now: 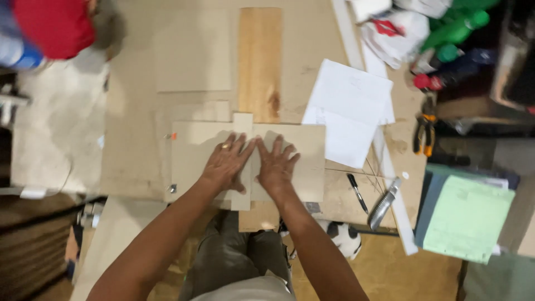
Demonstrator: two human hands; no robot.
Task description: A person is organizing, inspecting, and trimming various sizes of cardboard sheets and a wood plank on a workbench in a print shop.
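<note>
seen from above, a left hand [227,160] and right hand [275,164] press flat, fingers spread, gripping nothing, on pale board pieces [295,161] lying mid-workbench [134,139]. a wooden plank [260,61], white paper [348,108], pen [356,192], utility knife [384,203] and pliers [426,131] lie around.

Both hands, the left hand [227,161] and the right hand [275,166], lie flat and cover the seam between the pale boards [290,150] beneath them. The forearms run off the bottom edge. A red cap [53,25] is cut by the top left corner, and the green bottles [454,30] at top right blur together.
</note>
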